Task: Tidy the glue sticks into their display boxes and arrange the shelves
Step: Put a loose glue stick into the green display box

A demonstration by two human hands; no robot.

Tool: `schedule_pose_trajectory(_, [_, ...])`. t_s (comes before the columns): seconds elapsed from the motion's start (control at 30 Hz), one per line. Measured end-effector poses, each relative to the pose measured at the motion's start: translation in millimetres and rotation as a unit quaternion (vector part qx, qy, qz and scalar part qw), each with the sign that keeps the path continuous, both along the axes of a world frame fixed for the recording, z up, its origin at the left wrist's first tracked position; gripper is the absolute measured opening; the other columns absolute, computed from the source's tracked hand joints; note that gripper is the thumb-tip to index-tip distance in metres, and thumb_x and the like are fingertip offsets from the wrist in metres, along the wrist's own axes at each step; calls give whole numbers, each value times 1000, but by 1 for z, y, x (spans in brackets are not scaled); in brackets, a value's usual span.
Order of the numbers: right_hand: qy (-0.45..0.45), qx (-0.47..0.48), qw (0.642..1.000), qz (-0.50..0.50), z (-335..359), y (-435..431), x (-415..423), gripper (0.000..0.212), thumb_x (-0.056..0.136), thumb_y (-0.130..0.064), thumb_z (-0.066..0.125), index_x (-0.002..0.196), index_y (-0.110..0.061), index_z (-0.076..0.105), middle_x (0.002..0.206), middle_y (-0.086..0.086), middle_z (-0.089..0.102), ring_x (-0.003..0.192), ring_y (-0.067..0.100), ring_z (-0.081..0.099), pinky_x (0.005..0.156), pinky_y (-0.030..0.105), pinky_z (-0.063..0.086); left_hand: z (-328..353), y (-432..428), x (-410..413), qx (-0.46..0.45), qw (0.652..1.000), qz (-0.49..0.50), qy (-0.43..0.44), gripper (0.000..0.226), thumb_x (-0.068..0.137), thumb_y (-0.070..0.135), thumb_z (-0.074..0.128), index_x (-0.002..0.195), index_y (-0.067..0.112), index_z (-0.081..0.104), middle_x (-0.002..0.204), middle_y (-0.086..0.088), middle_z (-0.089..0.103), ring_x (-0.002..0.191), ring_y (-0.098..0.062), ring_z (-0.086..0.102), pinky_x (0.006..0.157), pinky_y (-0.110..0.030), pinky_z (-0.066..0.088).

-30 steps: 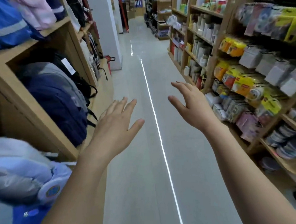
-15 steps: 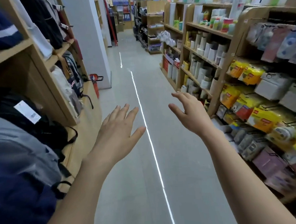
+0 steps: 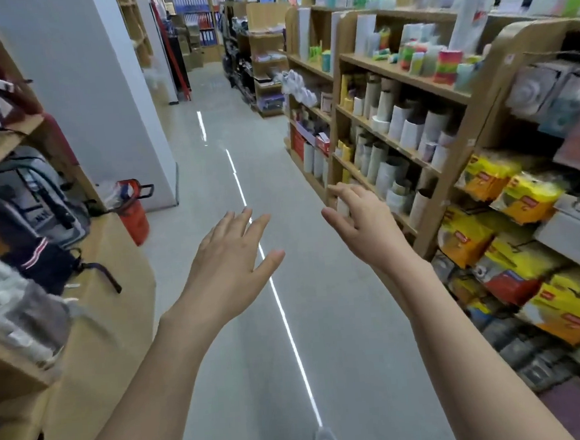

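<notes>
Glue sticks and their display boxes cannot be picked out among the blurred goods on the shelves [image 3: 406, 81] to the right. Left hand [image 3: 228, 268] and right hand [image 3: 368, 228] hang over the aisle floor [image 3: 340, 319], fingers loosely spread, holding nothing. Red labels on the yellow packs [image 3: 524, 200] are unreadable, as is the grey backpack [image 3: 33, 200] lettering

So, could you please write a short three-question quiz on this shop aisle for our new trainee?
1. True or false: the right hand grips a glue stick.
2. The backpacks sit on shelves to the person's: A) left, B) right, C) front, across the aisle.
3. Fill in: the left hand is held out over the floor with fingers straight, and it holds ____.
Key: 1 false; 2 A; 3 nothing.
</notes>
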State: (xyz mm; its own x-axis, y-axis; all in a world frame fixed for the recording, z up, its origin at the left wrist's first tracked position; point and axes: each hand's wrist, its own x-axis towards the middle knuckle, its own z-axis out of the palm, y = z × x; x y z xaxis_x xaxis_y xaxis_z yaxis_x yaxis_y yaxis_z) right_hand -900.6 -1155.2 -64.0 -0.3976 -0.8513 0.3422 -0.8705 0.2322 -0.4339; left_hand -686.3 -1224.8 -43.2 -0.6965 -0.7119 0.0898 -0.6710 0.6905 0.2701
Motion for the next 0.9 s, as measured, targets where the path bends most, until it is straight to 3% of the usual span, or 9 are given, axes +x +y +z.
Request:
schedule_pose_trajectory(0.43, [19,17,1000,6,33,-281,-227,51,100,-44,46,146,-21,43,147,-1,46,136,16,40,112,37,31,19,-288,-224,-1,1000,9,15,64,100,54,33,156,30,15,165,4,6,152,-17,0,121,-35,7])
schedule_pose_trajectory(0.9, [-9,9,997,-72,21,-579,-424,48,99,-38,52,143,-22,45,145,0,47,133,18,42,112,42,36,19,-624,-456,1,996,-89,1,64,100,52,35,156,29,13,165,3,9,151,-18,3,123,-38,11])
